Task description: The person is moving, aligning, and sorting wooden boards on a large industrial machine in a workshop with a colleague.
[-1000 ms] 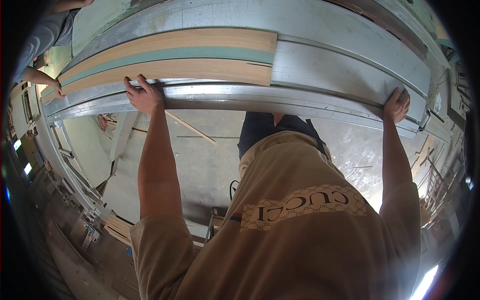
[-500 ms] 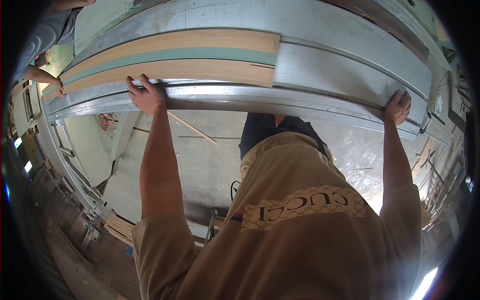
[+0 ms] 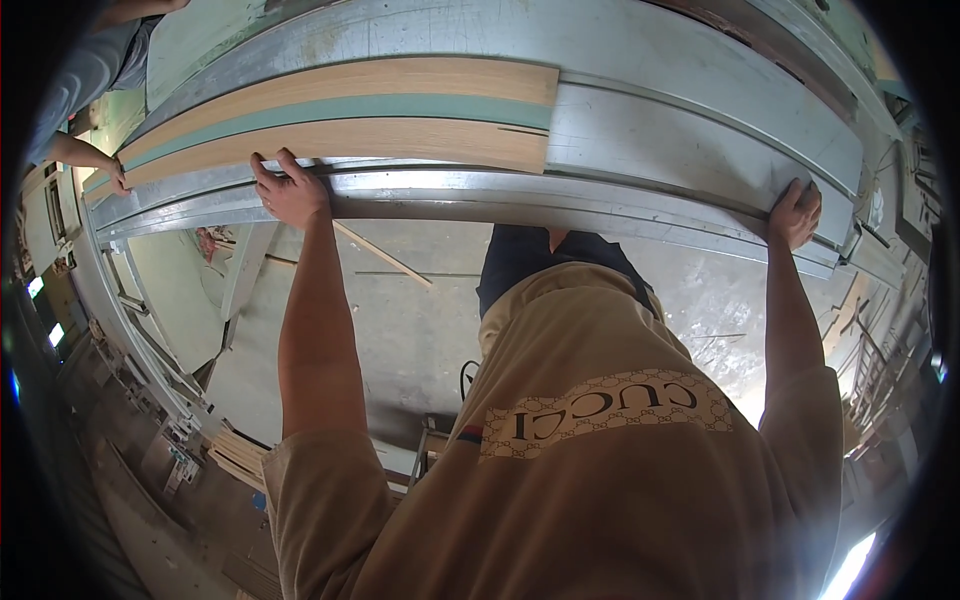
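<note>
A long wood-faced board (image 3: 380, 140) with a green strip along its middle lies on the metal machine table (image 3: 650, 130). My left hand (image 3: 295, 192) rests on the metal rail (image 3: 480, 190) along the table's near side. Its fingers are apart, and the tips reach the board's near edge. Far to the right, my right hand (image 3: 796, 214) curls over the same rail, clear of the board; its thumb side is partly hidden. At the far left end, another person's hand (image 3: 118, 175) touches the board.
Below the rail lies a concrete floor (image 3: 420, 330) with a thin wooden strip (image 3: 385, 255) on it. Metal framework (image 3: 150, 330) stands at the left, near a stack of wooden strips (image 3: 240, 455). More wood pieces (image 3: 875, 370) lean at the right.
The board has shifted very slightly to the left. My hands have hardly moved.
</note>
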Demonstrator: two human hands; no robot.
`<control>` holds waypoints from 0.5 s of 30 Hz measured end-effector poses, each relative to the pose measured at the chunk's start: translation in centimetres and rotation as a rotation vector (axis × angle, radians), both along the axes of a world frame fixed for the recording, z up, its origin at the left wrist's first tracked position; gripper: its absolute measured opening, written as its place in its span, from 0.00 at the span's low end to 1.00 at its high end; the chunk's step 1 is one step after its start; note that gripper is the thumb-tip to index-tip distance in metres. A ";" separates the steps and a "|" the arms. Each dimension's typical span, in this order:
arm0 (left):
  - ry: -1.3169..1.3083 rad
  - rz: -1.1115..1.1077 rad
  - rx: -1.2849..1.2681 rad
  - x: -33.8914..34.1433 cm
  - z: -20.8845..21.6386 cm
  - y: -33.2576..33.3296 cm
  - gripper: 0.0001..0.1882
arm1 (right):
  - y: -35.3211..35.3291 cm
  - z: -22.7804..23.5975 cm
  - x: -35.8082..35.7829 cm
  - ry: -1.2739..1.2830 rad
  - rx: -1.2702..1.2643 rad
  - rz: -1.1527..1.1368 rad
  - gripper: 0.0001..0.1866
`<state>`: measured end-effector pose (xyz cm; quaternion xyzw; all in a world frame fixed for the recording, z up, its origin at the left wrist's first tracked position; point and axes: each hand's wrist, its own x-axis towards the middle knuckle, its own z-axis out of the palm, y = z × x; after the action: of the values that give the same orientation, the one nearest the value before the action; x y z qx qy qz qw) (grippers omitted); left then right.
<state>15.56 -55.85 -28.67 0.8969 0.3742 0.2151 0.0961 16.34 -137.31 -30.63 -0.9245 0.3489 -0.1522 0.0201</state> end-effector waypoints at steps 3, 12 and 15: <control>-0.022 -0.015 -0.003 -0.1 -0.2 0.1 0.39 | 0.0 0.0 0.0 0.002 -0.003 -0.002 0.35; 0.021 0.011 -0.011 0.0 0.2 -0.2 0.40 | -0.3 -0.2 -0.2 0.008 -0.014 0.008 0.35; 0.014 0.003 -0.003 -0.1 0.1 -0.2 0.40 | -0.2 -0.2 -0.2 0.005 -0.016 0.015 0.35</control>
<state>15.47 -56.02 -28.52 0.8977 0.3766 0.2083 0.0947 16.15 -137.48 -30.83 -0.9276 0.3406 -0.1527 0.0129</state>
